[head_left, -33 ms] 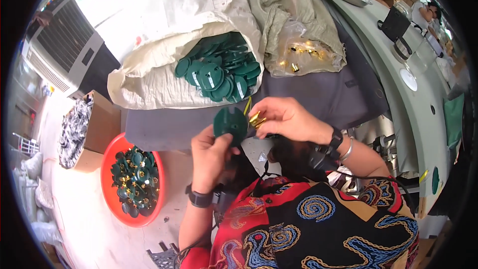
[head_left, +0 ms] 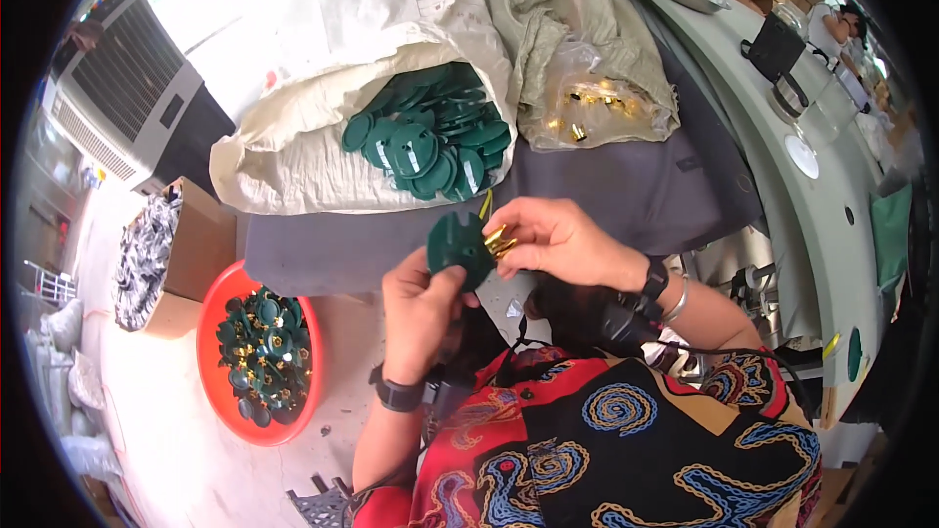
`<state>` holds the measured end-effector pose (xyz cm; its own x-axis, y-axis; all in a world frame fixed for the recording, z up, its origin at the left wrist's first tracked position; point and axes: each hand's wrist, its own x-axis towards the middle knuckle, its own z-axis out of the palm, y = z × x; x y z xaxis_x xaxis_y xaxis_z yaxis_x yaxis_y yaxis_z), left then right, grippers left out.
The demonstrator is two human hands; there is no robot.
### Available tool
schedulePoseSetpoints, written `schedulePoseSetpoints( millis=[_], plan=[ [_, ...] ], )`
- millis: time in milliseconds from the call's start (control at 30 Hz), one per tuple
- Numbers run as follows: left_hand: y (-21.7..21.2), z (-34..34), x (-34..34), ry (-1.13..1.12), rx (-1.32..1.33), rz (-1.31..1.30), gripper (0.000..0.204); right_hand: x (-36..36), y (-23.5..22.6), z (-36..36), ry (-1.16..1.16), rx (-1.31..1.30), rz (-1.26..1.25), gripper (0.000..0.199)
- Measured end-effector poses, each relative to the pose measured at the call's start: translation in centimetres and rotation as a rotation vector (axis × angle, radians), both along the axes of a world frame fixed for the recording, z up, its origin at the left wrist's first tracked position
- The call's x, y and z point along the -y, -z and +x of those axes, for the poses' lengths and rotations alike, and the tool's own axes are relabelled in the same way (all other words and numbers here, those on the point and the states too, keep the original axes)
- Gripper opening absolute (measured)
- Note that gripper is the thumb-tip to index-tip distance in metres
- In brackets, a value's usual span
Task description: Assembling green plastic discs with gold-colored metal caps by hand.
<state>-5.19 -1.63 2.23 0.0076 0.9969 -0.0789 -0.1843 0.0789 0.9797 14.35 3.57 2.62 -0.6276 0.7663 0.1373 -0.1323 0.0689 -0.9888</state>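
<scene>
One white sack (head_left: 284, 176): open before you, green discs (head_left: 411, 152) in its mouth.
Khaki sack (head_left: 548, 0): right of it, gold parts (head_left: 602, 103) in clear plastic.
Red basin (head_left: 206, 362): at your left, green-and-gold pieces (head_left: 269, 357) inside.
Left hand (head_left: 416, 308): grip clamped on the held disc (head_left: 455, 240).
Right hand (head_left: 567, 240): grip clamped on the shiny gold piece (head_left: 499, 242), at your held disc's right edge.

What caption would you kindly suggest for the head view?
Left hand holds a green disc; right hand holds gold pieces beside it.
</scene>
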Motion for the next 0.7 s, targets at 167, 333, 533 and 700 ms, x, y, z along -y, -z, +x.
schedulePoseSetpoints(
  millis=[167,333,533,700],
  plan=[
    [-0.8,1.9,1.2,0.056,0.022,0.074,0.017,1.2,0.8,0.0,0.055,-0.004,0.053,0.026],
    [0.6,2.5,1.3,0.024,-0.083,0.149,0.016,1.6,0.5,0.3,0.19,0.359,0.695,0.026],
    [1.1,3.1,1.0,-0.066,-0.598,0.523,0.01,1.6,0.1,0.4,0.226,0.676,1.002,0.021],
    [1.3,3.0,0.9,-0.088,-0.889,0.79,0.021,1.5,-0.4,-0.6,0.141,0.291,0.083,0.018]
  ],
)
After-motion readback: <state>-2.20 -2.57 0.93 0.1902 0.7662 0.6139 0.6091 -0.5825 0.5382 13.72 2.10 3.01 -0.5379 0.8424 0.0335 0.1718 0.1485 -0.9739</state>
